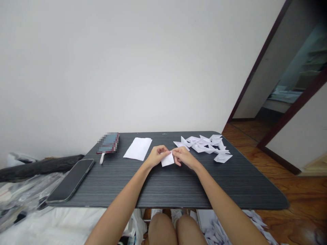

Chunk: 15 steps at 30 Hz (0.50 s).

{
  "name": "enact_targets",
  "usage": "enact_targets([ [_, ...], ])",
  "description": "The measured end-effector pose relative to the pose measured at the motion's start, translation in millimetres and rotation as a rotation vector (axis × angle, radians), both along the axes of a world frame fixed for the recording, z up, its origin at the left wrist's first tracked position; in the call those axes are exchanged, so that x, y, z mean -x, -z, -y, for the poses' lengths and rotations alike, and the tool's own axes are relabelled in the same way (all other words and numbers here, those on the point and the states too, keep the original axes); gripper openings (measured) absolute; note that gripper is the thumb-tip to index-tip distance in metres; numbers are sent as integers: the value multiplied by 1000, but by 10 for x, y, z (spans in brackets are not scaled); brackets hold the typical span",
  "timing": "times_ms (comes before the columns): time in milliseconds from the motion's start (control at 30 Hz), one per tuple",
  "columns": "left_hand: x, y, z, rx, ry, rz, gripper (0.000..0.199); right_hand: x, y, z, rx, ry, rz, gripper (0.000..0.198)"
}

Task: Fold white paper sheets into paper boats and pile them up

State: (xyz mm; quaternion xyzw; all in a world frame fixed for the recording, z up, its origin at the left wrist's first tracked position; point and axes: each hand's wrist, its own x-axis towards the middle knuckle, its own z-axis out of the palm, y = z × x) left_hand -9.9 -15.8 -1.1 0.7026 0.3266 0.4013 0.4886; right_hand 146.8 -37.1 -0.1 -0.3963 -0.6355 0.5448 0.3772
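A small folded piece of white paper (168,160) is held between my two hands, over the middle of the dark table (176,190). My left hand (157,156) pinches its upper left part between thumb and fingers. At its upper right corner, my right hand (184,156) has thumb and forefinger closed on the edge, the other fingers curled below. Left of the hands lies a stack of white paper sheets (138,148). To the right is a loose pile of folded paper boats (201,144), or similar pointed shapes.
A phone (71,180) lies at the table's left edge. Behind it are a blurred-out dark item (109,143) and a short white object (102,158). The wall (163,68) rises behind the table. More folded papers (217,231) lie below the front edge at right.
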Motion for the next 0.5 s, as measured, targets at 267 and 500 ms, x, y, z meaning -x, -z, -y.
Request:
enact_targets([
  [267,7,20,12,-98,-61,-55,25,-18,-53,35,32,-117,54,29],
  [500,-89,54,21,115,-119,43,40,26,18,-30,-61,215,9,30],
])
